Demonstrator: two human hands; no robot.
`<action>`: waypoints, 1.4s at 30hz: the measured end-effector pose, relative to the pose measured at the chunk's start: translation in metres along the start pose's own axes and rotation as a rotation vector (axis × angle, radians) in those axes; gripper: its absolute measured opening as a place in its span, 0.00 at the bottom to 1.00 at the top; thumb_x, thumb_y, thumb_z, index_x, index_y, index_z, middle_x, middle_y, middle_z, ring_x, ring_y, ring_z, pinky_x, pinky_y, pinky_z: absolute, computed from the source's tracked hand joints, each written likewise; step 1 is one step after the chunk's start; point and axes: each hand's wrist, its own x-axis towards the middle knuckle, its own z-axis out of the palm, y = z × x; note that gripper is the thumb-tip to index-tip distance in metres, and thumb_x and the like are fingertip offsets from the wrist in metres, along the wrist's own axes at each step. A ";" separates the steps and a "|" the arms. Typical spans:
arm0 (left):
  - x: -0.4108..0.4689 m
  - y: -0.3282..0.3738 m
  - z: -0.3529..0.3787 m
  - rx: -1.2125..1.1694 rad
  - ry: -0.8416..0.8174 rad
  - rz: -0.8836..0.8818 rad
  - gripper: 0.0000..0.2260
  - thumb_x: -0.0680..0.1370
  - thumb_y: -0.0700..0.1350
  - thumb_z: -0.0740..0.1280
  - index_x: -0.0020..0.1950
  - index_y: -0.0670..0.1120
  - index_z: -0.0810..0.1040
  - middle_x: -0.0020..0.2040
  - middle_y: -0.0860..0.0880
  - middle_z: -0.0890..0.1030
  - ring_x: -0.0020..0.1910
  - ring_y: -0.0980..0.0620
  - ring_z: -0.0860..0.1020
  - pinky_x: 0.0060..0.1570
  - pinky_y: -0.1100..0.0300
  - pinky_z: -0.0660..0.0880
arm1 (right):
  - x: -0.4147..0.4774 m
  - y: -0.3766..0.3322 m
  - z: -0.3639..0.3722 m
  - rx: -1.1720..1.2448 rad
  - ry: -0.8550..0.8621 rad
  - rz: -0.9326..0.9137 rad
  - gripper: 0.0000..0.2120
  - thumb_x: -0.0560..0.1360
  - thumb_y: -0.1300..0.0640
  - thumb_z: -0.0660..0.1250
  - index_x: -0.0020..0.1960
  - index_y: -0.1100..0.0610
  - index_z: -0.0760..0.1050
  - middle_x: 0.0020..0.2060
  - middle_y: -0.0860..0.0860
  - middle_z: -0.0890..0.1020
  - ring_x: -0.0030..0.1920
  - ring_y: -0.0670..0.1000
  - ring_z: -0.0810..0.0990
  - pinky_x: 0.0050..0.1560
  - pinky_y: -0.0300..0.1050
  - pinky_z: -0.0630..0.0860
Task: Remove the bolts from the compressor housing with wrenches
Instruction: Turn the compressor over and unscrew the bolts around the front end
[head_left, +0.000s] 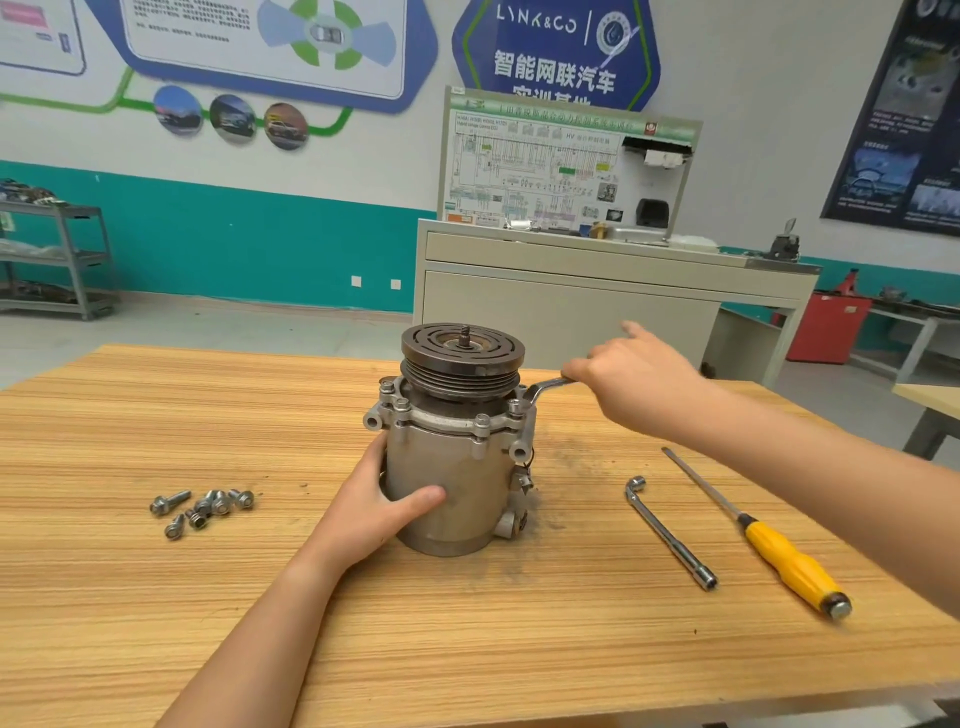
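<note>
1. Compressor housing (447, 467) stands upright on the table (156, 415) — cast metal, probably heavy, rigid, smooth.
2. Left hand (384, 509) wraps its lower body, thumb spread across the front.
3. Right of it, right hand (634, 379) curls round the wrench (545, 387) handle — forefinger out.

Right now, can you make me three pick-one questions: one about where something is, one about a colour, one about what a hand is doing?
1. Where do the loose bolts lie?
A) on the table, left of the compressor
B) in a box
C) on the floor

2. What colour is the handle of the screwdriver?
A) red
B) yellow
C) blue

3. What is the right hand doing?
A) lying flat on the table
B) holding the screwdriver
C) gripping a wrench

Answers: 1 A, the heap sits left of the compressor; 2 B, the handle is bright yellow; 3 C, its fingers curl round the wrench beside the compressor.
</note>
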 end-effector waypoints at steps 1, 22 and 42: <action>0.000 0.000 0.000 0.000 -0.001 0.000 0.31 0.68 0.48 0.75 0.65 0.61 0.62 0.57 0.67 0.71 0.49 0.80 0.70 0.41 0.81 0.68 | 0.009 -0.001 0.010 0.015 0.027 -0.005 0.19 0.76 0.67 0.55 0.63 0.54 0.71 0.46 0.51 0.80 0.49 0.53 0.78 0.66 0.55 0.60; -0.003 0.005 0.001 -0.017 -0.001 -0.002 0.29 0.71 0.45 0.74 0.62 0.62 0.62 0.55 0.68 0.71 0.48 0.79 0.71 0.41 0.80 0.69 | -0.076 -0.052 -0.023 0.077 0.005 0.264 0.31 0.78 0.62 0.51 0.75 0.47 0.41 0.34 0.49 0.64 0.33 0.53 0.66 0.25 0.43 0.53; -0.003 0.003 0.001 -0.033 -0.005 0.000 0.29 0.71 0.46 0.74 0.65 0.60 0.63 0.56 0.68 0.71 0.49 0.79 0.71 0.41 0.80 0.69 | -0.028 -0.008 -0.031 -0.226 -0.054 -0.056 0.27 0.76 0.65 0.53 0.72 0.49 0.56 0.27 0.47 0.67 0.25 0.47 0.65 0.21 0.41 0.56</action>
